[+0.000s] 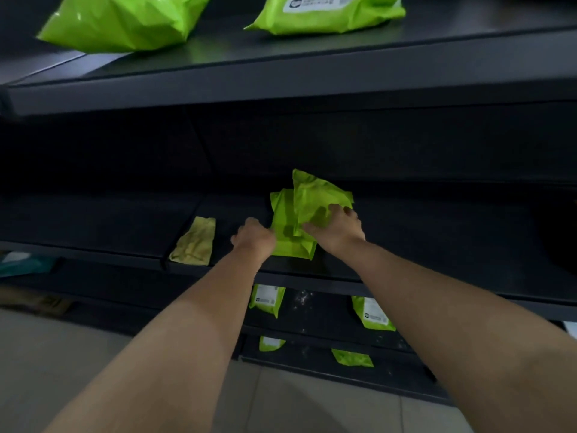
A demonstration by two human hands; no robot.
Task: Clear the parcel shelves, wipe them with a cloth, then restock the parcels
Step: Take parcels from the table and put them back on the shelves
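Note:
Two bright green parcels lie on the dark middle shelf (437, 232), overlapping. The upper parcel (315, 195) leans tilted on the lower parcel (290, 242). My right hand (335, 228) grips the upper parcel's right side with curled fingers. My left hand (254, 237) holds the lower parcel's left edge. A crumpled yellow cloth (196, 242) lies on the same shelf, left of my left hand and apart from it.
Two larger green parcels (125, 20) (327, 14) sit on the shelf above. Several small green parcels (268, 298) (373, 314) lie on the lower shelves. Pale floor tiles (46, 354) spread below at the left.

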